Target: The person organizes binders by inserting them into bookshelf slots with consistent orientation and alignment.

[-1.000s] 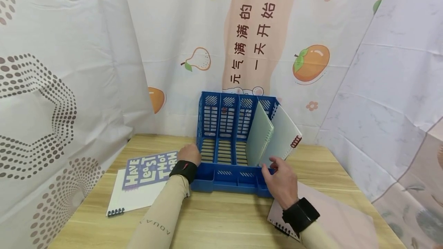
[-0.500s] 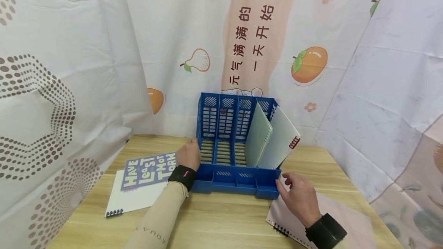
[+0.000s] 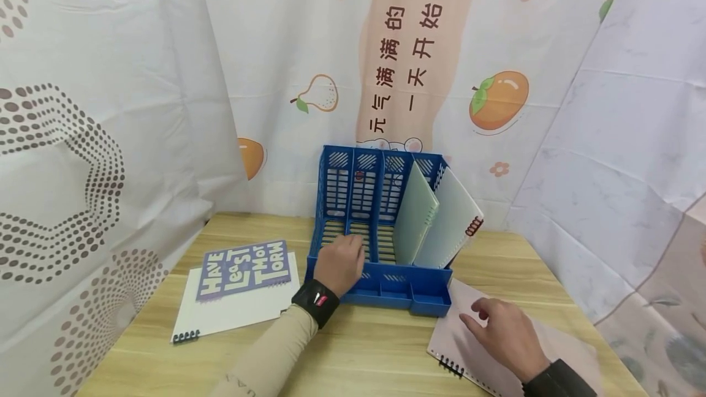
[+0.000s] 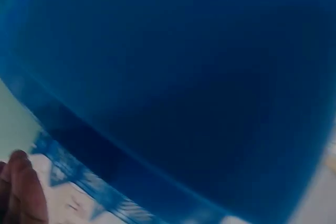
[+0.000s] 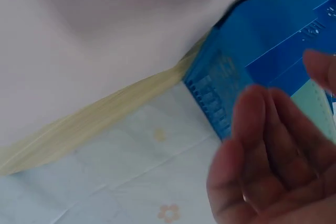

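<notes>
A blue file rack (image 3: 380,274) stands on the table with upright dividers and small front trays. In its right-hand slots a pale green notebook (image 3: 415,216) and a white notebook with red rings (image 3: 449,219) stand on edge. My left hand (image 3: 339,265) hovers over the rack's front, fingers loosely bent; nothing shows in its grasp. Only some of its fingers (image 4: 23,190) appear in the left wrist view. My right hand (image 3: 507,336), fingers relaxed and apart from the thumb, is above the pink spiral notebook (image 3: 557,348); it holds nothing.
At the left, a purple lettered notebook (image 3: 242,268) lies on a white notebook with dark rings (image 3: 220,321). Beneath everything is a wood-grain table (image 3: 353,360). A printed curtain (image 3: 298,29) hangs close behind the rack.
My left hand has left the rack's left side and moved right over its front. My right hand has drawn away from the rack, right and down, over the pink notebook.
</notes>
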`<move>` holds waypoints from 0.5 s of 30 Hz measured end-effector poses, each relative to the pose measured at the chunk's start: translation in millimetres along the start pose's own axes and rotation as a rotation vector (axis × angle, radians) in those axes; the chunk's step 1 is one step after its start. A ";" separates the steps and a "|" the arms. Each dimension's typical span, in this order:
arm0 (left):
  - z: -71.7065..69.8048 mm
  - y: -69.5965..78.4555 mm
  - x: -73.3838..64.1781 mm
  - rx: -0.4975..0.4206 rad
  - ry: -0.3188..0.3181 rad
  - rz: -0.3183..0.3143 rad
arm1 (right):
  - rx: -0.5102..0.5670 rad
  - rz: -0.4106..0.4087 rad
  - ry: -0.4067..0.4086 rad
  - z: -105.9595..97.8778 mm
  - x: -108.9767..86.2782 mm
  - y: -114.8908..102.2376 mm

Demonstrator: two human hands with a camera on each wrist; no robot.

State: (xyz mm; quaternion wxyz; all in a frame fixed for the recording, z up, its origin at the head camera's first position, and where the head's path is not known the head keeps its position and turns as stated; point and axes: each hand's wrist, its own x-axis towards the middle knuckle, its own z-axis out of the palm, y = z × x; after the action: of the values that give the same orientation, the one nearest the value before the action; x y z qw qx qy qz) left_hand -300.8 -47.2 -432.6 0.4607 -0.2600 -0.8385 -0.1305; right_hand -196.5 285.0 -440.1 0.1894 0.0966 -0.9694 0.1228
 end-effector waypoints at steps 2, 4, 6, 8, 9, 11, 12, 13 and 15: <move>1.0 11.3 -1.0 -0.032 -0.020 0.063 | -0.014 0.013 -0.084 -3.5 -4.4 5.8; 2.2 23.6 -2.0 -0.052 -0.044 0.133 | -0.025 0.038 -0.178 -6.9 -8.8 10.7; 3.8 37.2 -3.4 -0.065 -0.068 0.203 | -0.024 0.071 -0.264 -9.1 -14.0 15.2; 6.1 52.5 -5.0 -0.073 -0.087 0.270 | -0.017 0.125 -0.359 -10.0 -19.1 19.0; 6.9 60.7 -5.6 -0.077 -0.099 0.302 | -0.014 0.156 -0.411 -9.8 -21.7 21.3; 10.3 77.3 -7.7 -0.095 -0.131 0.360 | -0.022 0.209 -0.493 -8.8 -27.1 25.4; 12.7 85.7 -9.0 -0.101 -0.150 0.388 | -0.036 0.221 -0.524 -8.2 -29.7 27.6; 14.7 93.8 -10.3 -0.111 -0.174 0.413 | -0.059 0.218 -0.544 -7.6 -32.5 30.3; 19.2 109.1 -13.2 -0.114 -0.239 0.463 | -0.107 0.192 -0.564 -7.0 -37.8 35.6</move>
State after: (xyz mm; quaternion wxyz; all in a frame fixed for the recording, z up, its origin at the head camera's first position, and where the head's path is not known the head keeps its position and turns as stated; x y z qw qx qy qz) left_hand -247.8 48.0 -456.4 0.3604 -0.4841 -0.7965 -0.0370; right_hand -168.0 326.1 -455.8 -0.0947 0.0245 -0.9936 0.0572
